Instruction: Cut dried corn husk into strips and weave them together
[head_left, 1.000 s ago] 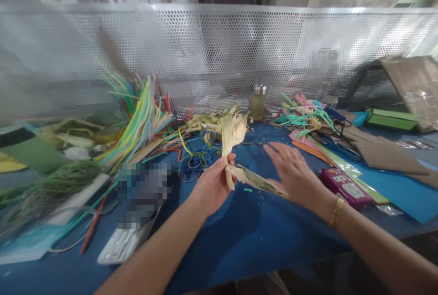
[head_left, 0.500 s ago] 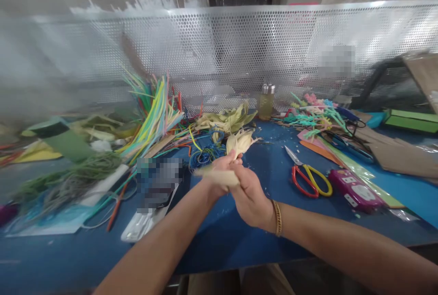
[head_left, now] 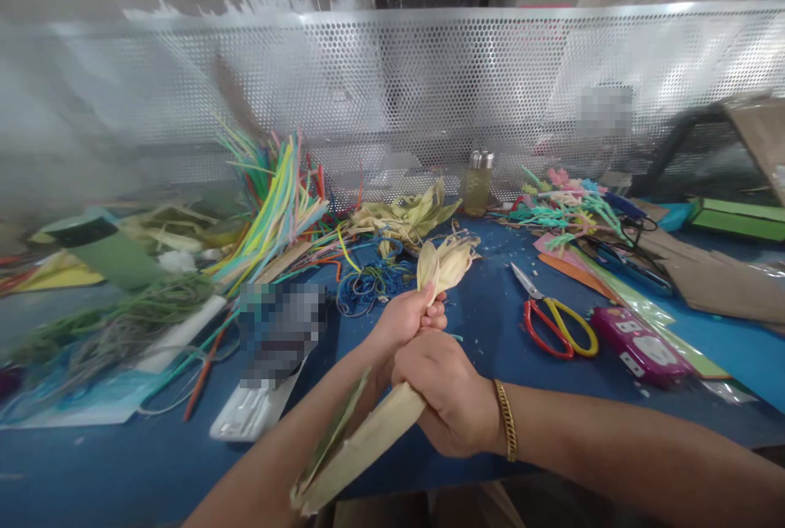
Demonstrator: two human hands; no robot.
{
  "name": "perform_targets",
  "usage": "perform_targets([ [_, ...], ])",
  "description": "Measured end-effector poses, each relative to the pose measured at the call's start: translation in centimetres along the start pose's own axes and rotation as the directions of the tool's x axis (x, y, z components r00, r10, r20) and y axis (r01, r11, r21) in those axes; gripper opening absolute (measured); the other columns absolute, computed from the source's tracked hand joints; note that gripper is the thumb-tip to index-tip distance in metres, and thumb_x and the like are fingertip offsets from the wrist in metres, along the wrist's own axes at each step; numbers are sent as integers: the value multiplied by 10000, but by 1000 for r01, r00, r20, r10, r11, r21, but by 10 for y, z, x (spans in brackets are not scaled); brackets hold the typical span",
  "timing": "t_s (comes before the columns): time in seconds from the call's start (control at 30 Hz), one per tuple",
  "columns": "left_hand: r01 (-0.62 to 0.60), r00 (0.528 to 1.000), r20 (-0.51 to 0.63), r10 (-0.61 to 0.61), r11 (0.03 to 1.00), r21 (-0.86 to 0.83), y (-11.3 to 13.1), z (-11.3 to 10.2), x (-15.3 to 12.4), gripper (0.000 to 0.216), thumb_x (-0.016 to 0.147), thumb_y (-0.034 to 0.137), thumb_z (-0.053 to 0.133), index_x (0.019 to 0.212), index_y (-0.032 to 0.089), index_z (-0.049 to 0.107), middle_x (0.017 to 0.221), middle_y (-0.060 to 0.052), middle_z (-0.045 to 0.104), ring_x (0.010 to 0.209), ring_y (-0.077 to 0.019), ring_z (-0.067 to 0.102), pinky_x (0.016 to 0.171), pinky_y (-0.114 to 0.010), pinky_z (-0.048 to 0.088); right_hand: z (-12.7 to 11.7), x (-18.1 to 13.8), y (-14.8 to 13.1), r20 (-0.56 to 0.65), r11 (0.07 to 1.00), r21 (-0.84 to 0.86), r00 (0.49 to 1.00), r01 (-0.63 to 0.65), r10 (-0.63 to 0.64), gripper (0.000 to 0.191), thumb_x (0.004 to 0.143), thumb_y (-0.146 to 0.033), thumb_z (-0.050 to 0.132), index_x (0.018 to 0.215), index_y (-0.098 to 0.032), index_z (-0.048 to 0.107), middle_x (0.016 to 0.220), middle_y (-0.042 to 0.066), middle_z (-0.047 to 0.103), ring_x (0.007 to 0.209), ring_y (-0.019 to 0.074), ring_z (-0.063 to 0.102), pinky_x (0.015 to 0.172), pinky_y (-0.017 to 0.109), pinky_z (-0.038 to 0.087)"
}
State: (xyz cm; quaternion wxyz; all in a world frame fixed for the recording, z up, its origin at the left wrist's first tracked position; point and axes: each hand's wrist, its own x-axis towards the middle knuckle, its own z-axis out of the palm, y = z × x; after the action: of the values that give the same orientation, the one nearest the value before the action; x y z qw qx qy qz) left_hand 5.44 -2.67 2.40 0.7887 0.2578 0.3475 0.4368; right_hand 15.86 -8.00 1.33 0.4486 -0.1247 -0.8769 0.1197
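Observation:
My left hand [head_left: 401, 319] is closed around a bundle of pale dried corn husks [head_left: 452, 261], just below its flared, petal-like end. Right beneath it, my right hand [head_left: 450, 385], with a gold chain bracelet [head_left: 506, 420] at the wrist, is wrapped round the lower part of the husks. From under the right fist a long husk strip [head_left: 361, 448] sticks out toward the lower left, over my left forearm. The base of the bundle is hidden inside both hands. Just beyond the left hand lies a tangle of blue string [head_left: 368, 287].
Red-and-yellow-handled scissors [head_left: 559, 324] and a purple case [head_left: 638, 346] lie to the right. More husks [head_left: 408, 213] and a jar [head_left: 478, 185] stand behind. Colourful pipe cleaners [head_left: 275, 217] and a phone-like dark item [head_left: 285, 332] are at the left. A perforated metal panel [head_left: 429, 95] closes the back.
My right hand has moved down and turned into a fist below the left. The husk strip, blurred before, now extends farther to the lower left. The flared end has shifted slightly right.

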Motion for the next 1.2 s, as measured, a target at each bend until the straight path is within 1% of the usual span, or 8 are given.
perform_targets([
  [0.6, 2, 999, -42, -2, 1000, -3, -2, 0, -8, 274, 831, 342, 662, 751, 114, 534, 531, 67, 360, 417, -18, 268, 390, -118, 168, 9, 3, -3, 66, 986, 24, 984, 164, -165, 97, 784, -206, 414, 694, -219, 378, 588, -3, 502, 523, 131, 395, 514, 297, 258],
  [0.73, -53, 998, -24, 52, 997, -56, 9, -1, -6, 236, 839, 301, 662, 748, 119, 543, 525, 73, 365, 406, -20, 296, 381, -119, 213, 7, 10, 3, -72, 972, 228, 995, -45, 63, 128, 826, -189, 422, 700, -211, 425, 626, -2, 502, 587, 135, 422, 563, 285, 327],
  [0.77, -90, 996, -33, 88, 994, -56, 12, -2, -5, 219, 841, 296, 660, 760, 123, 555, 528, 67, 386, 413, -30, 336, 390, -130, 262, 6, 13, 7, -131, 923, 354, 969, -149, 207, 162, 849, -190, 415, 689, -211, 429, 625, -7, 491, 583, 130, 420, 566, 278, 341],
  [0.83, -171, 984, -64, 169, 985, -29, 15, -5, -3, 188, 862, 299, 632, 807, 125, 587, 548, 43, 450, 442, -64, 428, 432, -168, 369, 2, 21, 17, -200, 690, 662, 820, -291, 537, 236, 890, -209, 379, 657, -213, 416, 600, -19, 447, 554, 121, 405, 558, 267, 361],
  [0.9, -209, 975, -73, 208, 978, -5, 16, -7, -1, 179, 891, 291, 588, 859, 117, 611, 593, 11, 517, 474, -88, 486, 485, -202, 439, -5, 28, 27, -170, 418, 874, 651, -248, 740, 213, 874, -209, 395, 662, -215, 404, 587, -25, 415, 571, 125, 428, 588, 270, 400],
  [0.97, -203, 978, -47, 203, 979, 1, 14, -9, 1, 175, 904, 271, 560, 884, 108, 620, 636, -13, 550, 498, -96, 514, 525, -219, 472, -14, 33, 36, -47, 189, 959, 538, -212, 841, 204, 847, -180, 419, 646, -209, 393, 557, -42, 358, 526, 108, 375, 573, 255, 404],
  [1.07, -223, 975, -6, 223, 975, 21, 9, -10, 3, 180, 891, 279, 578, 842, 110, 615, 603, 8, 505, 505, -98, 498, 554, -231, 482, -26, 34, 45, 130, -33, 977, 463, -212, 877, 216, 826, -140, 419, 623, -200, 374, 522, -71, 245, 459, 82, 233, 491, 214, 348],
  [1.2, -237, 971, 25, 237, 971, 21, 5, -8, 1, 215, 848, 315, 641, 763, 128, 578, 551, 55, 401, 470, -73, 374, 498, -204, 418, -34, 32, 52, 311, -214, 943, 442, -256, 841, 217, 819, -110, 386, 623, -198, 365, 516, -88, 176, 435, 73, 127, 415, 185, 247],
])
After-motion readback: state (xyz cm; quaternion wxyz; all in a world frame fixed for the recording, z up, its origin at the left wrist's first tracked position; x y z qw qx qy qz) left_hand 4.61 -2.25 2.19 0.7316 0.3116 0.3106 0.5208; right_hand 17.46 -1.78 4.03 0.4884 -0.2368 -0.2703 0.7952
